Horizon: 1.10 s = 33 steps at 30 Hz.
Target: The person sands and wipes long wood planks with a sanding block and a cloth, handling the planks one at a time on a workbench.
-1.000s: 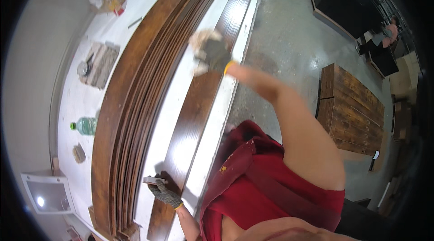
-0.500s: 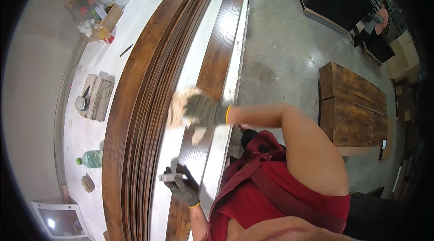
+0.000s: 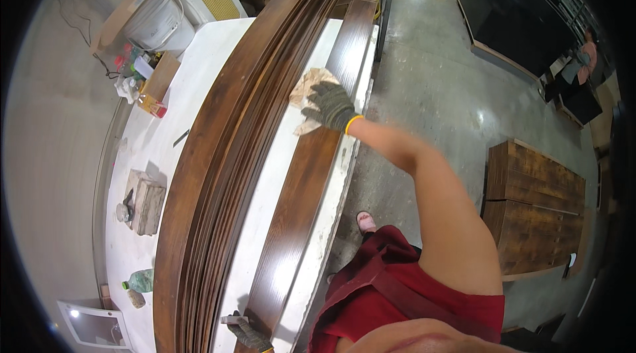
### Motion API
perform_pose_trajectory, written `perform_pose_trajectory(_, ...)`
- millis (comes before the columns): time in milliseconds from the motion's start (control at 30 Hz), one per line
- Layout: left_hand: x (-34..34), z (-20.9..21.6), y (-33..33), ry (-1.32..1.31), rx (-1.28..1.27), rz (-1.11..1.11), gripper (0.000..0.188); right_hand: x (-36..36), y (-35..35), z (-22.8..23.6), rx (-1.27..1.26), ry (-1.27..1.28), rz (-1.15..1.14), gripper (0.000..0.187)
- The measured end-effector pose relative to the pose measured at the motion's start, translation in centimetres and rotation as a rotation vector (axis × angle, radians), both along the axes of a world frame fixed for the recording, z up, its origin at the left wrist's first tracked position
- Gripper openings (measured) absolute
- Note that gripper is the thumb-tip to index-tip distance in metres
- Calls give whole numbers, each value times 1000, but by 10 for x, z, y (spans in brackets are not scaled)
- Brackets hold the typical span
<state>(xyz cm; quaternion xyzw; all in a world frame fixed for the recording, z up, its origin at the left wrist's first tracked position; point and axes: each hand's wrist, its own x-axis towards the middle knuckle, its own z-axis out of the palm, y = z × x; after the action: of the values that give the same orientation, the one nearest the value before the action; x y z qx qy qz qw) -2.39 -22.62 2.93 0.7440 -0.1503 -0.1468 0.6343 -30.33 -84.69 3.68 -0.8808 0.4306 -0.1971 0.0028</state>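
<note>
A long dark-brown wooden plank (image 3: 298,187) lies flat on a white tabletop, alongside a stack of similar planks. On its far part my right hand (image 3: 330,106), in a grey knit glove with a yellow cuff, presses a crumpled beige cloth (image 3: 310,84). The cloth spreads past the plank's left edge. My left hand (image 3: 249,337), gloved the same way, is at the plank's near end by the lower edge of the picture. Its fingers are closed on a small light-grey block (image 3: 233,320); part of this hand is hidden.
The plank stack (image 3: 189,180) runs lengthwise on my left. Beyond it are a green bottle (image 3: 140,281), a worn block (image 3: 151,202), a white bucket (image 3: 156,21) and small bottles. Stacked boards (image 3: 540,204) stand on the floor at right; a person (image 3: 578,64) is farther back.
My right hand has slid the cloth farther away along the plank. My left hand, with the block, now appears nearer the lower edge. The whole view has shifted too.
</note>
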Motion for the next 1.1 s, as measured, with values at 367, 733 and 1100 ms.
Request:
perform_pose_trajectory(367,-95,-11,-250,-112,13,-382,48,42,169,-19,9,-186,598,65)
perform_pose_trajectory(733,-97,-10,-241,-265,-43,-351,53,-60,-76,-3,-164,224,235,56)
perform_pose_trajectory(1100,-156,11,-366,119,-170,-180,62,-93,-163,-20,-151,-223,162,60)
